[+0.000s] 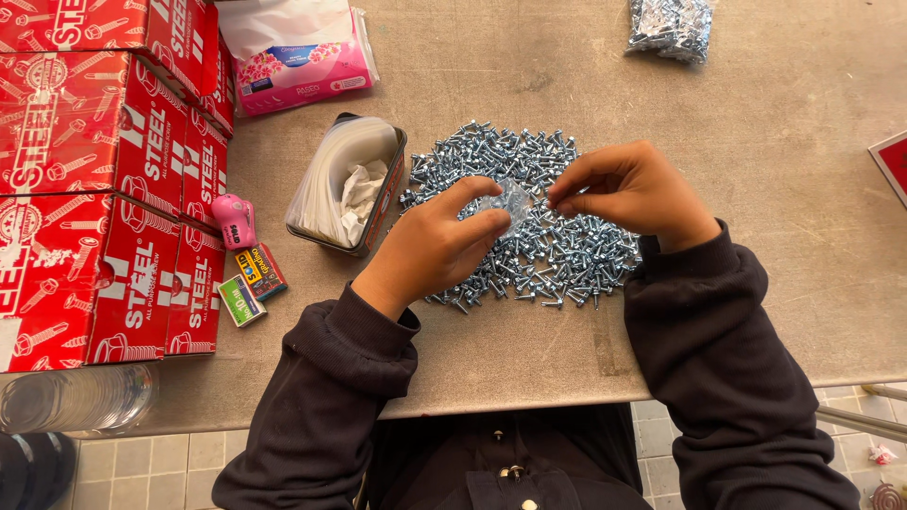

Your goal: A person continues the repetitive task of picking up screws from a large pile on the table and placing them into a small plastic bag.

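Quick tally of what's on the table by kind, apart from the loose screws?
Red cartons: cannot tell, the stack is cut off
Pink tissue pack: 1
Tin of clear bags: 1
Pink tape dispenser: 1
Small flat boxes: 2
Filled screw bags: 1 cluster
Total counted: 6

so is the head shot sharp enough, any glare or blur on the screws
Head view: even, soft daylight with faint shadows under the hands; the screw pile is sharp with small glints, no blown glare; the clear bag between left hand and right hand reads hazy; edges bend slightly.
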